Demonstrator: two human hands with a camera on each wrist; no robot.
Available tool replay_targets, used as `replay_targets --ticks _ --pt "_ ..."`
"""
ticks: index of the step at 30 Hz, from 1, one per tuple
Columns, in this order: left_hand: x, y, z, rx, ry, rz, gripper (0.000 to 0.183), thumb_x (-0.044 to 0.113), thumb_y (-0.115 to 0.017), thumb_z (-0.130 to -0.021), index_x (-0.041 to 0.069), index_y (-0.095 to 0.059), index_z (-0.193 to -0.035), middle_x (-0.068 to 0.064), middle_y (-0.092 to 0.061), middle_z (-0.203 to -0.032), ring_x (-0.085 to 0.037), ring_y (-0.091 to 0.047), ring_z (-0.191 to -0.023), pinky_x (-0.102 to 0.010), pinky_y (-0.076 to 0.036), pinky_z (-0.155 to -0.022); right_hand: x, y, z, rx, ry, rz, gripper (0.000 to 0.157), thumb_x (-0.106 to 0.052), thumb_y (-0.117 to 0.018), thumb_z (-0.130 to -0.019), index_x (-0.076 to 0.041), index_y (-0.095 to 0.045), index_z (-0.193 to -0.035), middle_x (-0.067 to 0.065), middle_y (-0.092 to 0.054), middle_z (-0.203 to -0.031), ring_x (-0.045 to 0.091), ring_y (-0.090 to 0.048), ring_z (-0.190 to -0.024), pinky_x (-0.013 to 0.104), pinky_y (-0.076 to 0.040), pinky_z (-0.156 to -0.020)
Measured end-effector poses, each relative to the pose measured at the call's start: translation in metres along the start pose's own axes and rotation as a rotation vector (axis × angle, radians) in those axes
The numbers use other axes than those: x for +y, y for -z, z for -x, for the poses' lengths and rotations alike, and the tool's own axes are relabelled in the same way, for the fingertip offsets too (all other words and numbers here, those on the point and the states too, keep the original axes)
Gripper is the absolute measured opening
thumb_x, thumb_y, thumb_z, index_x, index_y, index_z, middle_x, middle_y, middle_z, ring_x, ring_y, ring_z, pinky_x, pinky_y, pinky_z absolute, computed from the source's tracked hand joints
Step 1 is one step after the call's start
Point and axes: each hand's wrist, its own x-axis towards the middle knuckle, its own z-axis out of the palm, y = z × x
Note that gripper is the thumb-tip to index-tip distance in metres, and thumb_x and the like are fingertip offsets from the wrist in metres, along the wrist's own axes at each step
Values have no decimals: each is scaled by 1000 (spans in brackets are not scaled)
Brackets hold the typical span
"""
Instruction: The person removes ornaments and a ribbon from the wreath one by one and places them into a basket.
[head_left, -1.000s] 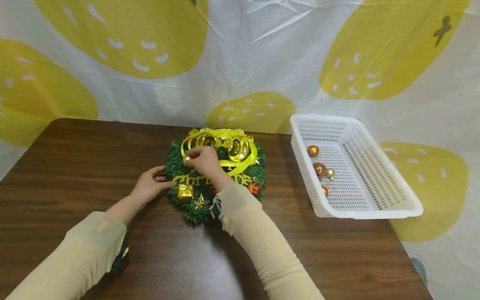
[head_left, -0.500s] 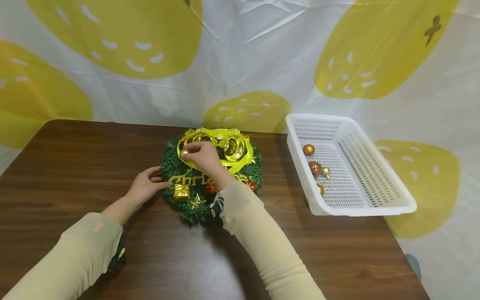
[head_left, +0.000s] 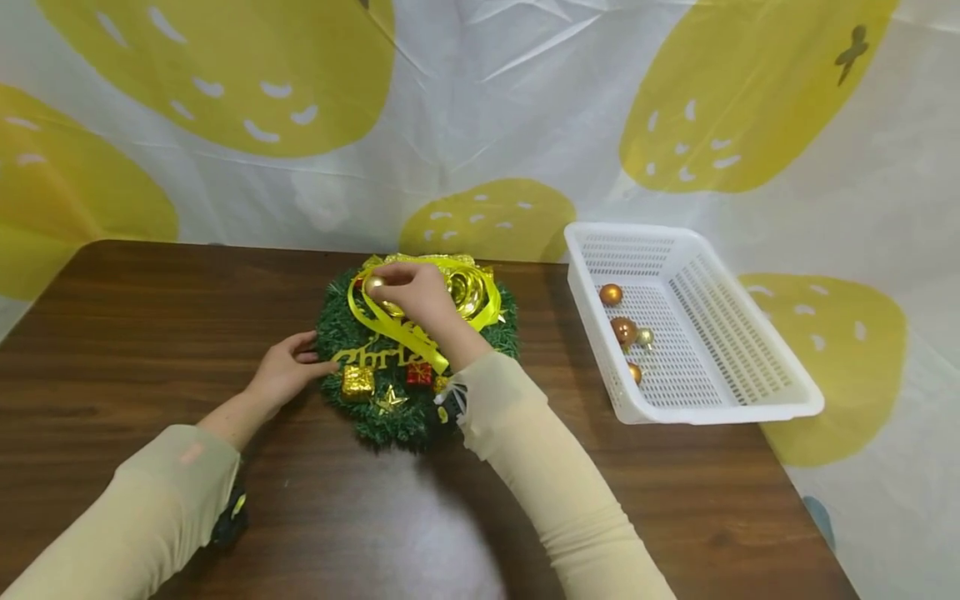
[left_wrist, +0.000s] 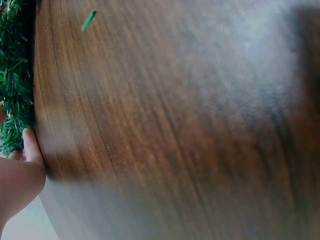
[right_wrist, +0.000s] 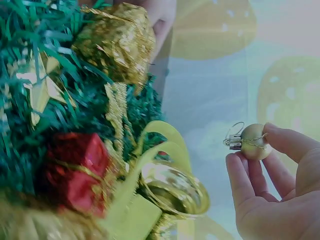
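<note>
A green Christmas wreath (head_left: 397, 429) lies on the table, trimmed with gold bells (head_left: 468, 293), yellow ribbon (head_left: 405, 333), small wrapped gift boxes (head_left: 357, 382), a gold star and gold lettering. My left hand (head_left: 283, 375) holds the wreath's left edge, its thumb by the gold box; its fingers are partly hidden in the greenery. Above the wreath's upper left, my right hand (head_left: 427, 296) pinches a small gold Christmas ball (right_wrist: 255, 141) between thumb and fingers. In the right wrist view the ball's silver cap and thin hanging loop stick out from the fingertips.
A white perforated plastic basket (head_left: 720, 412) stands on the right side of the wooden table (head_left: 337, 533), with several copper and gold balls (head_left: 623, 331) inside. Behind the table hangs a curtain (head_left: 450, 108) with yellow fruit shapes.
My right hand has lifted the gold ball a little away from the wreath's left side, and the yellow ribbon's loop has shifted down. The left hand stays at the wreath edge.
</note>
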Motion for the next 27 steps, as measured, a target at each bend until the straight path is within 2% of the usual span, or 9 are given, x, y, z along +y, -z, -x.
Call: replay_targets --ticks 10,19,27 --pt "-3 2 -2 -17 5 -16 82 26 -61 -91 -3 -12 -149 -32 -21 -148 -44 -33 -132 -52 -37 -105 -7 24 3 35 15 14 34 -16 -69 -85 -9 -66 -118 7 -64 -121 20 -59 -111 34 -49 -95" --pt "-4 1 -2 -25 2 -16 82 25 -61 -91 -3 -11 -149 -32 -20 -149 -44 -32 -133 -53 -36 -105 -5 50 11 89 3 -32 35 -16 -71 -83 -9 -66 -117 8 -66 -118 21 -59 -109 40 -46 -99" --pt "-5 1 -4 -16 0 -14 82 26 -62 -90 -3 -12 -149 -32 -22 -148 -44 -32 -132 -52 -36 -105 -6 73 18 146 10 -12 35 -16 -71 -83 -8 -66 -117 10 -66 -117 21 -60 -109 35 -45 -99"
